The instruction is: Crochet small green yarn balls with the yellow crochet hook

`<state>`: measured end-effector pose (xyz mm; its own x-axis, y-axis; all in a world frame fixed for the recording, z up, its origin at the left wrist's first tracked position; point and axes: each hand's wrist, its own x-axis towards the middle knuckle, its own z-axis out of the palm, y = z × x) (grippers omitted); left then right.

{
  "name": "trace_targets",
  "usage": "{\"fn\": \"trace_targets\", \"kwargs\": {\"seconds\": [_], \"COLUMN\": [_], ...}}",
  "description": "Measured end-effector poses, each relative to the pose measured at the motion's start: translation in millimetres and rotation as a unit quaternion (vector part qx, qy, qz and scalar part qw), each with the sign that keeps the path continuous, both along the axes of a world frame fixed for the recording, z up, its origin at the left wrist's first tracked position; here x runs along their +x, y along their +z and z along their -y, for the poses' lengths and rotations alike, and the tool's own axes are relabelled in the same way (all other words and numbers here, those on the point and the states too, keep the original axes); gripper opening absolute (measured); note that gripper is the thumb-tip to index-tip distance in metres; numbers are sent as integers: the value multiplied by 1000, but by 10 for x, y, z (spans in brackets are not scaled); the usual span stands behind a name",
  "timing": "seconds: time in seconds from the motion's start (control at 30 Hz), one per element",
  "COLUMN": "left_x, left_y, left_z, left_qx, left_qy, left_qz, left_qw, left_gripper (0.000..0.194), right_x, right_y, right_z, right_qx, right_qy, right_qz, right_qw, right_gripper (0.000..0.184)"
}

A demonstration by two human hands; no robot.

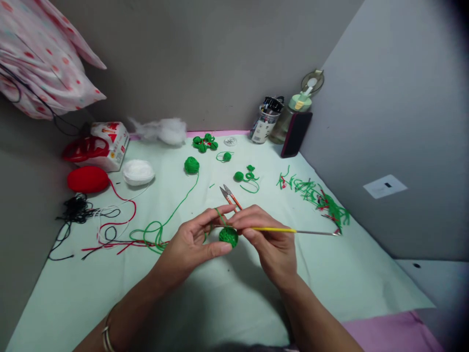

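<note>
My left hand [200, 237] pinches a small round green crochet piece [228, 237] between thumb and fingers, with green yarn looped over its raised index finger. In my right hand [269, 239] is a crochet hook [274, 229] with a yellow grip, held like a pen; its tip is at the upper edge of the green piece. The hook's long metal end points to the right. From the left hand the working strand runs over the cloth to a green yarn ball [191, 165]. Just beyond my fingers lie thread snips [230, 195] with orange handles, partly hidden.
Red yarn [88, 179], white yarn [138, 172] and tangled black yarn [75, 209] lie left. Finished green pieces [205, 143] and stuffing [164, 131] sit at the back. Yarn scraps [315, 195] are right. A pen cup [264, 124], bottle [284, 120] and phone [296, 134] stand by the wall.
</note>
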<state>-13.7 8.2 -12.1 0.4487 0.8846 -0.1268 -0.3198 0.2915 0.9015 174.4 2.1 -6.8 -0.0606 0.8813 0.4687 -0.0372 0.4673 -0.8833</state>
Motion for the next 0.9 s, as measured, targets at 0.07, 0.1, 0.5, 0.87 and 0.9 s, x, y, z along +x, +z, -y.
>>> {"fn": "trace_targets", "kwargs": {"seconds": [0.07,0.1,0.5,0.87,0.9], "left_x": [14,19,15,43,43], "left_y": [10,14,10,95,99], "left_z": [9,12,33,56,54], "left_qx": [-14,-20,-32,39,47], "left_qy": [6,7,-8,90,95], "left_qz": [10,18,32,-83,-92], "left_qw": [1000,1000,999,992,990], "left_gripper": [57,57,54,56,54], "right_x": [-12,-12,-8,16,16], "right_y": [-15,-27,-70,-105,-102], "right_z": [9,9,1,9,10], "right_qx": [-3,-11,-47,-101,-101], "right_qy": [-5,-5,-8,32,34], "right_qz": [0,-9,-39,-115,-118], "right_qw": [1000,1000,998,988,987], "right_gripper": [14,14,14,16,16]}}
